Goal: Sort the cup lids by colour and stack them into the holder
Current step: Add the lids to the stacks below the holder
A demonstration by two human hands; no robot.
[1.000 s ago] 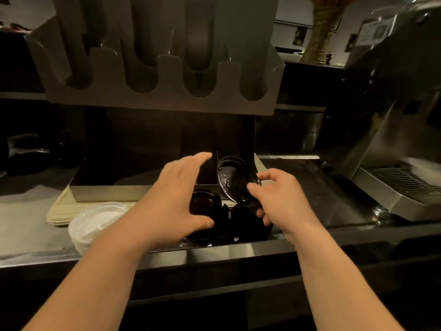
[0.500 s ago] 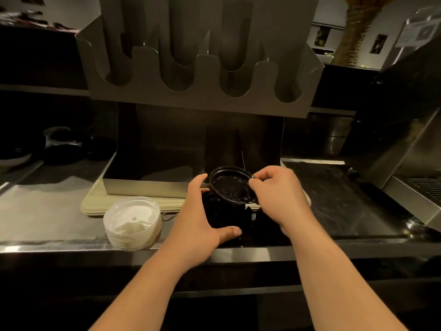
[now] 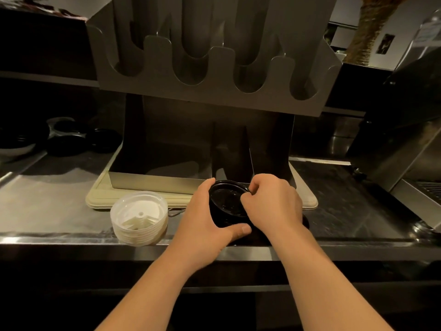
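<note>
A stack of black cup lids (image 3: pixel 225 204) sits on the steel counter near its front edge. My left hand (image 3: pixel 202 218) wraps around the stack's left side, thumb along its front. My right hand (image 3: pixel 272 204) pinches the top black lid at its right rim, lying flat on the stack. A stack of white lids (image 3: pixel 139 217) stands to the left, untouched. The grey lid holder (image 3: pixel 214 68) with several scalloped slots hangs above and behind; its slots look empty from here.
A cream tray (image 3: pixel 100 197) lies under the holder's base (image 3: pixel 155 182). A steel machine with a drip grille (image 3: pixel 427 187) stands at the right. Dark bowls (image 3: pixel 71 144) sit at the far left. The counter's front edge (image 3: pixel 71 242) runs just below the lids.
My right hand lowered the tilted black lid down onto the black stack. My left hand closed in around the stack's left side. The view shifted, bringing the white stack further in.
</note>
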